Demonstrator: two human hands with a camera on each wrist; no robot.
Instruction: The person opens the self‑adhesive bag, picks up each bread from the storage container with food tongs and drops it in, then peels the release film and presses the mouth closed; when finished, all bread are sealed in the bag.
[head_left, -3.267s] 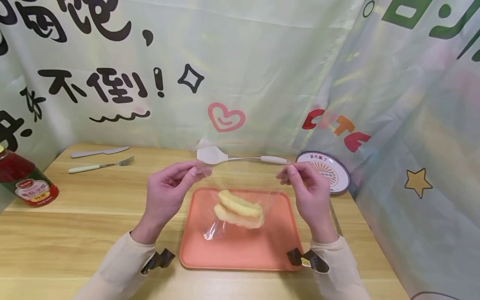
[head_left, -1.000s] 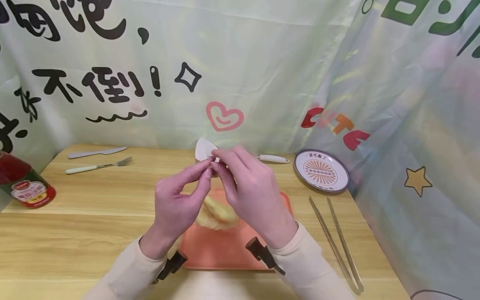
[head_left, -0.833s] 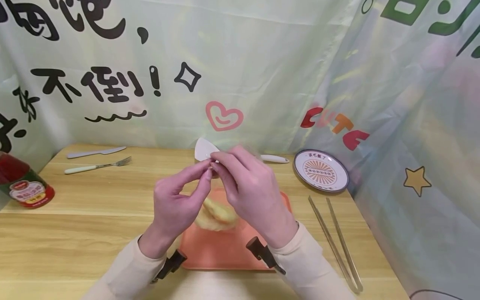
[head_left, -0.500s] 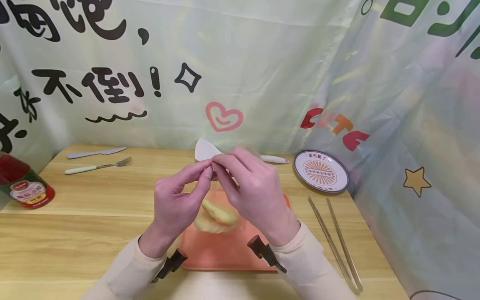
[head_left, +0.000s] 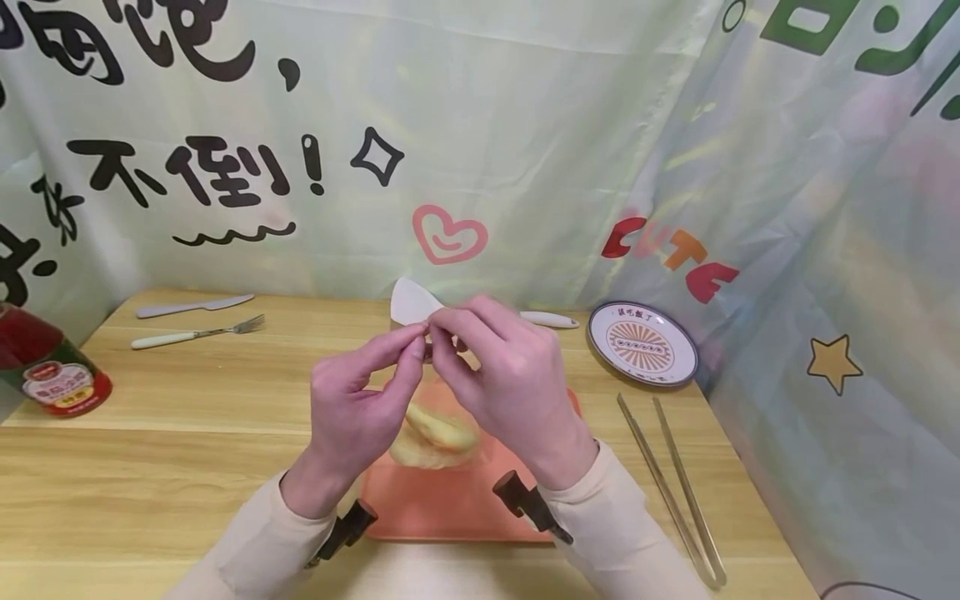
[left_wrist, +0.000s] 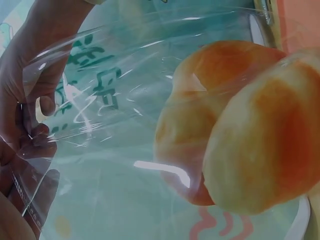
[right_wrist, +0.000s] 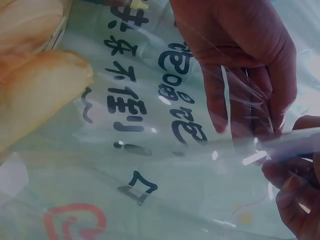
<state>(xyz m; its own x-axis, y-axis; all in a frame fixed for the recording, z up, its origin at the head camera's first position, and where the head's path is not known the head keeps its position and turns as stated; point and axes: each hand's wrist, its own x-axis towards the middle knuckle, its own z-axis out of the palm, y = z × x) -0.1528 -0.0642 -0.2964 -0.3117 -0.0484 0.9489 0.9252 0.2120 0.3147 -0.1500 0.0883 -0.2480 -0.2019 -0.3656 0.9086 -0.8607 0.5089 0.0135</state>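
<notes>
A clear plastic bag [left_wrist: 115,165] hangs from my two hands above an orange tray [head_left: 450,508]. Inside it are two pieces of golden-brown bread [head_left: 438,437], lying against each other. My left hand [head_left: 360,400] pinches the bag's top edge between thumb and index finger. Right beside it, my right hand [head_left: 510,383] pinches the same edge, its fingertips meeting those of the left. In the right wrist view the bread [right_wrist: 35,100] shows through the film at the left. Part of the tray is hidden behind the hands and bread.
A white spatula [head_left: 411,302] lies behind the hands, partly covered by them. Metal tongs [head_left: 705,517] and a round plate [head_left: 642,343] are at the right. A knife [head_left: 195,306], a fork [head_left: 198,332] and a red sauce bottle [head_left: 63,383] are at the left.
My hands, wide apart on the bag's edge about three seconds ago, have come together. The bread has shifted slightly left, and the tongs are now uncovered. Over the last second the hands barely move.
</notes>
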